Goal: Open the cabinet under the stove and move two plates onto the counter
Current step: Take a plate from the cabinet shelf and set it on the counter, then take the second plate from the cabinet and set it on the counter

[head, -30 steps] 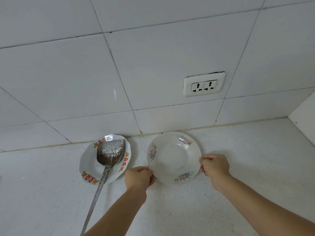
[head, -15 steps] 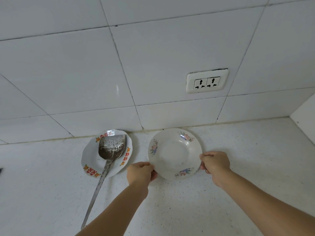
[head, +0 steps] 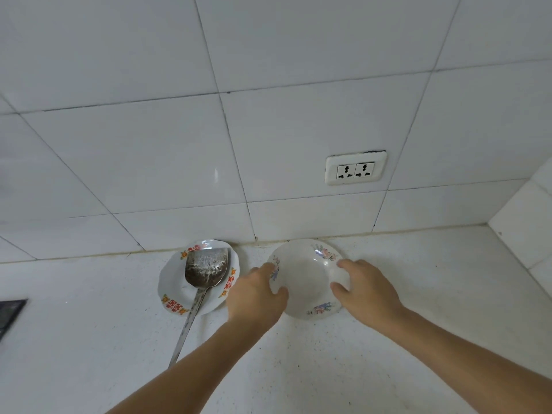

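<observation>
White plate (head: 304, 279) (floral) in both hands

We are looking at a white speckled table (head: 373, 339) meeting a tiled wall at the back. Two plates are sitting on it near the wall: a pastel-flowered plate (head: 307, 282) to the right and a red-and-orange patterned plate (head: 174, 289) just left, apart. A metal spatula (head: 200, 282) is lying across the patterned plate, its handle running down onto the table.
</observation>
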`<state>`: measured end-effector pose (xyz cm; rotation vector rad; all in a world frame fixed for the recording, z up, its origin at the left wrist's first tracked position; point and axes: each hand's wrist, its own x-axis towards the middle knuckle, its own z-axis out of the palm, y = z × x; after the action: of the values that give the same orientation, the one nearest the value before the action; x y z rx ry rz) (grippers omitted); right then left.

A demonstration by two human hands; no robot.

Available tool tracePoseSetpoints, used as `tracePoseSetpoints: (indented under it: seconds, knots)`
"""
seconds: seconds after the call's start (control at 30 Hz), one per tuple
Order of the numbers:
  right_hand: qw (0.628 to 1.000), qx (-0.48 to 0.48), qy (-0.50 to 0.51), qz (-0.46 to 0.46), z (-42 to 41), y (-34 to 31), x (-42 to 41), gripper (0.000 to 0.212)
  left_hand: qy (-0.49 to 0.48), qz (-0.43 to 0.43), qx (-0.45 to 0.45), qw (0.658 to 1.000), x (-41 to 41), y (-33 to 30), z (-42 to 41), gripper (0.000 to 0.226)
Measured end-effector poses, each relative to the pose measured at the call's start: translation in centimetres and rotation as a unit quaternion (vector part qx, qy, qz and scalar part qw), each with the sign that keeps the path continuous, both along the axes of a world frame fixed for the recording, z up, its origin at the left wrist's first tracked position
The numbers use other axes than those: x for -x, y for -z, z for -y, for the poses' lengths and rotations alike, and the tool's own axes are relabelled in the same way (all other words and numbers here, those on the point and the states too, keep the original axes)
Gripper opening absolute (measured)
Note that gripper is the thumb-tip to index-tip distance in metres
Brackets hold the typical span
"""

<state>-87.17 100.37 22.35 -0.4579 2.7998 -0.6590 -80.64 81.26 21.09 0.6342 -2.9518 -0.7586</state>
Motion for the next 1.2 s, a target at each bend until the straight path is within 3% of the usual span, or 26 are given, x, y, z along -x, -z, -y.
tracePoseSetpoints:
  seconds: [0.13,0.43,0.7,1.2]
  knots:
    - [0.981,-0.108,-0.114,-0.114,0.0,-2.5,-1.6,0.059,0.085,-0.015,0.134,0.987,-1.1,-2.8,-1.1,0.049]
    - [0.947,-0.125,-0.19,-0.227,-0.6,-8.8,-5.9,0.067,0.135,-0.097,0.27,0.948,-5.6,-9.5,-2.7,0.07]
    - [0.938,-0.108,-0.217,-0.247,-0.5,-12.3,-11.0,0.069,0.092,-0.104,0.293,0.946,-12.0,-12.7,-2.9,0.073]
    - [0.924,-0.124,-0.279,-0.23,4.3,-10.3,-27.5,0.069,0.048,-0.078,0.305,0.948,-30.4,-10.0,0.6,0.072]
